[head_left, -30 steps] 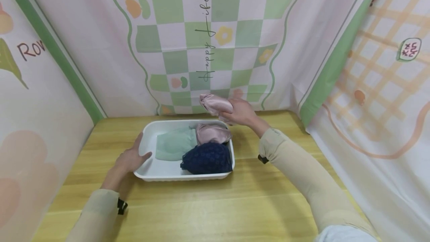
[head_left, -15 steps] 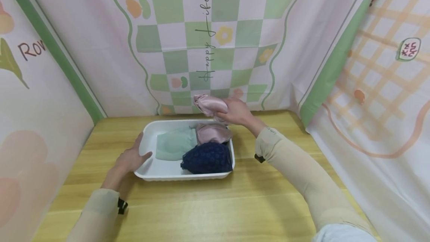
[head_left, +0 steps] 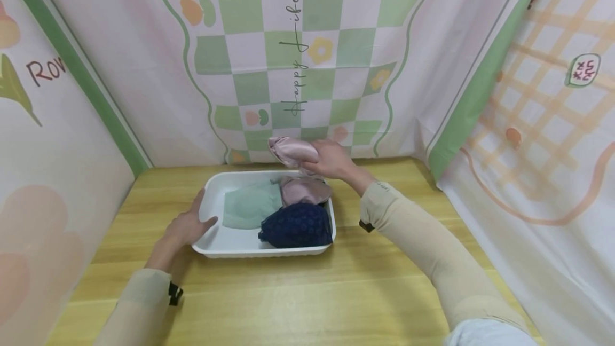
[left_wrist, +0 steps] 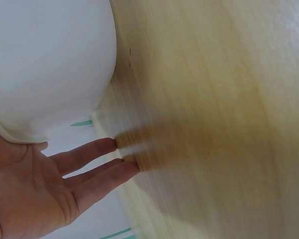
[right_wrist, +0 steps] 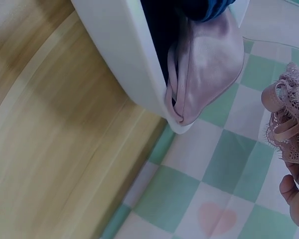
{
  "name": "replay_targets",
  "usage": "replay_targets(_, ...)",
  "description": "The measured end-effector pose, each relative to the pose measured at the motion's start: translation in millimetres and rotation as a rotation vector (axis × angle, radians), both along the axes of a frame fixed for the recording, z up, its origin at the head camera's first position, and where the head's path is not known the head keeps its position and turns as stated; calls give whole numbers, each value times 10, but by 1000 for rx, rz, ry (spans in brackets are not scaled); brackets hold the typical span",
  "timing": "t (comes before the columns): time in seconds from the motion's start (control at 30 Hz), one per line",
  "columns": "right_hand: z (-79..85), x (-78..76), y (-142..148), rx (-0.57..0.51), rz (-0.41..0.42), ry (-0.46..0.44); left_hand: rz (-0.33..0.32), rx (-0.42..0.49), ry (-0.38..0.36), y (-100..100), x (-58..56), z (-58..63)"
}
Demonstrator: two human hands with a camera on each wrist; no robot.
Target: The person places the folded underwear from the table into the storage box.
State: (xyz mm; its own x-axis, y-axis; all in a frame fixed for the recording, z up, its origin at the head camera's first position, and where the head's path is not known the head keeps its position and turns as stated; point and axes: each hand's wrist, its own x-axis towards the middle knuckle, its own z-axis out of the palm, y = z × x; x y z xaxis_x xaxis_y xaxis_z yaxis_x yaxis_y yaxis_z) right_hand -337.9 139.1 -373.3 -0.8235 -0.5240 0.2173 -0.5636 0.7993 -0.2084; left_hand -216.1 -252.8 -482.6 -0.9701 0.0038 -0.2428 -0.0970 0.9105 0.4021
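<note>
A lace-edged pink satin bra [head_left: 292, 151], folded up, is held in my right hand [head_left: 331, 160] above the back right of a white tray [head_left: 259, 254]. Its lace and straps [right_wrist: 286, 130] show in the right wrist view. Another pink satin bra [head_left: 306, 191] lies at the tray's back right corner, beneath the held one. In front of it is a navy patterned bra [head_left: 298, 227], and left of both lies a mint green piece [head_left: 252, 207]. My left hand [head_left: 186, 227] rests at the tray's left end, thumb over the rim, straight fingers [left_wrist: 97, 185] reaching down outside to the table.
The tray stands on a wood-grain table [head_left: 288, 298]. A green-and-white checked curtain [head_left: 322, 92] hangs right behind the table's back edge. Printed cloth [head_left: 543, 138] closes off the right side, and more cloth [head_left: 53, 186] the left.
My right hand has moved left with the pink bra, from beyond the tray's right end to over its back edge. The left hand and the tray have stayed put.
</note>
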Motion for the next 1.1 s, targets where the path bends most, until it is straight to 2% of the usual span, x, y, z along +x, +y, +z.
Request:
replay_targets(0.43,53,36,-148,23,33,23,2,0,13,18,8,-13)
replay_targets(0.77,84,47,-305,82,50,-8,1,4,8,9,8,-11)
replay_targets(1.1,107,69,-464,114,78,41,-4,3,6,-14,-21,-20)
